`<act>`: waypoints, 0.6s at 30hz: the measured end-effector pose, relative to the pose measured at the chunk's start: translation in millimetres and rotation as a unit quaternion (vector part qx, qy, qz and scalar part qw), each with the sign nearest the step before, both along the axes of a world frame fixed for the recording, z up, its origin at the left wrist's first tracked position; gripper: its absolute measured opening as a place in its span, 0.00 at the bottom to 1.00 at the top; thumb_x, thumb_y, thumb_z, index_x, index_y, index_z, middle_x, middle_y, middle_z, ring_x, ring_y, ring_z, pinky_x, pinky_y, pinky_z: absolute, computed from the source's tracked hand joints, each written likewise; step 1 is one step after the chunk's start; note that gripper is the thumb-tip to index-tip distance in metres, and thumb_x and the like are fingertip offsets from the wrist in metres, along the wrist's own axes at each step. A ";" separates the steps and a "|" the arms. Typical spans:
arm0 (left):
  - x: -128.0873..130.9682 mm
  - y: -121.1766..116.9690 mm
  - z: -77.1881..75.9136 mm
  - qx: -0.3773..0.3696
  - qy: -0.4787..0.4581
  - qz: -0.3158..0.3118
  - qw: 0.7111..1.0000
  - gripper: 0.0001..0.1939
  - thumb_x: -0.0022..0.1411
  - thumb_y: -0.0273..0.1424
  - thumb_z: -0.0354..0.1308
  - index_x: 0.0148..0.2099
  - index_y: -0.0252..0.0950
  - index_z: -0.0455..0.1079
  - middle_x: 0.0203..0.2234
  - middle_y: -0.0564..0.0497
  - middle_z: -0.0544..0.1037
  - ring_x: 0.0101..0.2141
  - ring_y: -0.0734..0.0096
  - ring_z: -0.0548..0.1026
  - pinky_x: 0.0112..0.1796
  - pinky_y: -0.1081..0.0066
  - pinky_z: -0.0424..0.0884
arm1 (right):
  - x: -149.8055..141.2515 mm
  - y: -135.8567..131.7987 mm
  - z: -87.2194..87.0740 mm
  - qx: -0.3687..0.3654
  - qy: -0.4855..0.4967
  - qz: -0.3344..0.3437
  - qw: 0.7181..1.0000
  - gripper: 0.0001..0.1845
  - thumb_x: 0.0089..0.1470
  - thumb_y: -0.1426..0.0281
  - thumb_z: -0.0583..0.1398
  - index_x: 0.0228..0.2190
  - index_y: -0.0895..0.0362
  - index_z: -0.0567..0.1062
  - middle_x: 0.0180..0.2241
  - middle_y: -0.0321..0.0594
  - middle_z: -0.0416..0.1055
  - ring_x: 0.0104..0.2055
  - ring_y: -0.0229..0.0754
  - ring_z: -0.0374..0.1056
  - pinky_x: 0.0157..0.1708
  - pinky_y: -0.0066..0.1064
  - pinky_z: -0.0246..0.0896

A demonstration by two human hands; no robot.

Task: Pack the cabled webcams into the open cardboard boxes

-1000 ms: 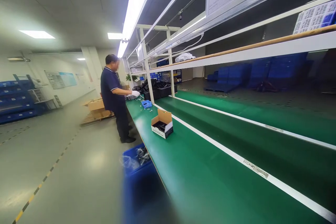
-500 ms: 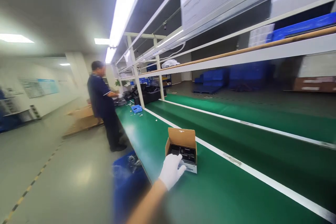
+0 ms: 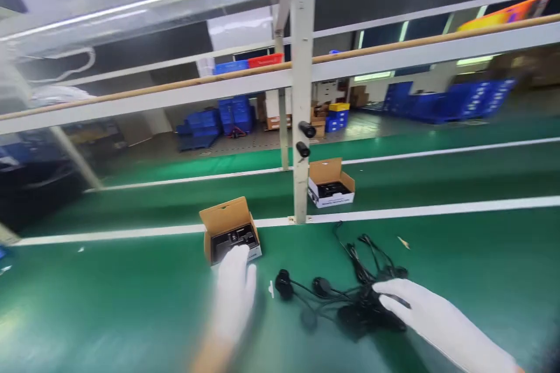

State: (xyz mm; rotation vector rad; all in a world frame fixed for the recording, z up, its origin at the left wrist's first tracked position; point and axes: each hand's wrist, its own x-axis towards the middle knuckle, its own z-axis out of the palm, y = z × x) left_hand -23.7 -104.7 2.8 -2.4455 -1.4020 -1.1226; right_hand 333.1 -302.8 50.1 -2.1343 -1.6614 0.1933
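My left hand, in a white glove, reaches to the front edge of an open cardboard box. Its fingers are stretched out, thumb apart, at the box's near wall; the fingertips' contact is unclear. Black parts sit in a dark insert inside that box. On the right, my white-gloved right hand is closed around part of a tangled bundle of black cables. Round black ends trail leftward from the bundle. Its lower part is blurred, and my palm hides some of it.
A second open box with black contents stands behind the white upright post. Two black cylinders stick out from the post. A shelf rail crosses above the green bench. A small white piece lies near the cables.
The view has swung right, away from the co-worker. My right hand and the black cables have come into view. My left hand is still at the front of the open box.
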 end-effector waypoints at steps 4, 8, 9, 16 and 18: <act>46.0 -71.4 5.8 0.066 0.055 -0.172 0.981 0.23 0.64 0.28 0.53 0.61 0.42 0.63 0.52 0.48 0.76 0.53 0.60 0.73 0.51 0.58 0.73 | -13.6 -2.9 -0.1 -0.066 0.034 0.070 0.995 0.14 0.58 0.64 0.56 0.41 0.49 0.79 0.45 0.37 0.76 0.46 0.45 0.72 0.48 0.35 0.67; 70.8 -100.3 0.3 0.058 0.056 -0.230 0.970 0.19 0.62 0.29 0.54 0.56 0.40 0.67 0.42 0.47 0.81 0.45 0.59 0.78 0.43 0.60 0.77 | -32.0 5.1 -5.2 -0.080 -0.035 0.090 0.992 0.14 0.56 0.69 0.56 0.41 0.52 0.79 0.40 0.41 0.75 0.42 0.48 0.71 0.43 0.39 0.66; 72.4 -100.3 -0.5 0.054 0.049 -0.206 0.976 0.18 0.62 0.29 0.55 0.55 0.38 0.68 0.41 0.46 0.81 0.43 0.58 0.78 0.41 0.59 0.77 | -34.4 8.5 -8.0 -0.078 -0.058 0.087 0.991 0.14 0.56 0.70 0.55 0.41 0.52 0.79 0.39 0.41 0.75 0.41 0.48 0.71 0.42 0.40 0.65; 63.1 -80.6 7.6 0.008 0.153 -0.180 0.972 0.17 0.62 0.36 0.57 0.53 0.39 0.70 0.49 0.49 0.78 0.54 0.50 0.72 0.56 0.48 0.69 | -30.7 38.1 16.7 -0.061 0.016 0.079 0.995 0.14 0.63 0.65 0.48 0.29 0.53 0.67 0.26 0.33 0.68 0.28 0.41 0.64 0.30 0.31 0.58; 61.9 -75.6 5.3 -0.014 0.169 -0.187 0.968 0.16 0.62 0.38 0.56 0.50 0.39 0.71 0.43 0.49 0.80 0.55 0.48 0.71 0.59 0.44 0.64 | -35.7 48.2 45.4 -0.035 0.046 0.079 0.995 0.14 0.64 0.63 0.46 0.28 0.52 0.63 0.23 0.31 0.64 0.25 0.39 0.60 0.27 0.29 0.55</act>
